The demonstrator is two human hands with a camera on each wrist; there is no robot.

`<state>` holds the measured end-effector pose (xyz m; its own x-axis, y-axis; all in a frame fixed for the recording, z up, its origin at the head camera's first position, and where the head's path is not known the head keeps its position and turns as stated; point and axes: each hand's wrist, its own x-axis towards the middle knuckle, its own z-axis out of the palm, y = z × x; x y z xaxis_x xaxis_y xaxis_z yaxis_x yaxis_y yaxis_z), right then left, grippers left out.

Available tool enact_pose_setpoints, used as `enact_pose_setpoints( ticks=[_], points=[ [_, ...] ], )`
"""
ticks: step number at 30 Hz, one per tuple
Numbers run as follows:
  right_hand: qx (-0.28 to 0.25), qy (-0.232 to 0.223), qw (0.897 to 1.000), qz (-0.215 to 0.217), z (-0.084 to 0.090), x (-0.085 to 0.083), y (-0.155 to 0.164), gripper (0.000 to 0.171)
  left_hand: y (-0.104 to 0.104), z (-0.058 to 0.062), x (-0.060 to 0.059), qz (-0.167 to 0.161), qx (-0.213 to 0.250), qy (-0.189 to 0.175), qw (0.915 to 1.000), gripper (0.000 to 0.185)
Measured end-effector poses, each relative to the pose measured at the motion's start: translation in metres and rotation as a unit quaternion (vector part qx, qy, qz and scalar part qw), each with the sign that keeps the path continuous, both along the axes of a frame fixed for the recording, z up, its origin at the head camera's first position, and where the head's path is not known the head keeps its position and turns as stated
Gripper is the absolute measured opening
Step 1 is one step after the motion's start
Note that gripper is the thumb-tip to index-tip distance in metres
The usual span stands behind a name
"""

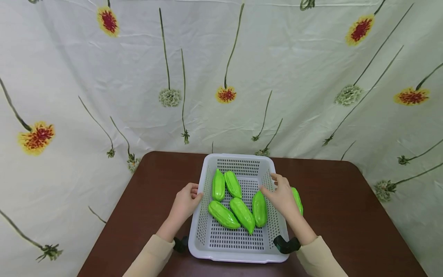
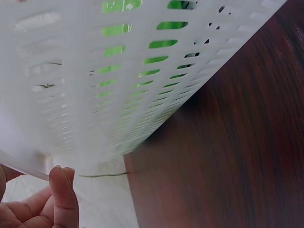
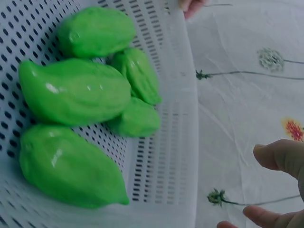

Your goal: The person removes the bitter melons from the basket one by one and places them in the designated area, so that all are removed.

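Observation:
A pale grey slotted plastic basket (image 1: 238,257) stands on the table, with several glossy green, pointed vegetables inside, one of them a plump vegetable (image 3: 71,166) near the basket's wall. Their exact kind is unclear. My left hand (image 1: 183,204) pinches the basket's left rim between thumb and fingers, as the left wrist view also shows. Over the right rim hovers my right hand (image 1: 283,196), its thumb and fingers spread and holding nothing. Another green vegetable (image 1: 297,201) lies outside the basket on the right, partly hidden behind the right hand.
The dark red-brown table (image 1: 332,207) extends on both sides of the basket. Behind it hangs a pale cloth (image 1: 207,119) printed with flowers. Black wrist devices, such as the right one (image 1: 286,244), sit close to the basket's sides.

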<state>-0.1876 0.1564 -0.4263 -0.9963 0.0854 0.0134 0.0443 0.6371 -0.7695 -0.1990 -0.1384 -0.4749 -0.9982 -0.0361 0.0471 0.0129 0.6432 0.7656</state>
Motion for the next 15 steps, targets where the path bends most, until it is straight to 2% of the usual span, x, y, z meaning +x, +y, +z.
enact_pose_setpoints(
  ticks=[10,15],
  points=[
    [0.040,-0.047,0.998,-0.002,-0.014,0.006,-0.024,0.062,0.002,0.001,0.000,0.000,-0.004,0.004,1.0000,0.031],
    [0.043,-0.067,0.997,-0.010,-0.016,0.007,-0.033,0.065,0.000,0.003,0.001,-0.001,-0.004,0.008,1.0000,0.031]
  ],
)
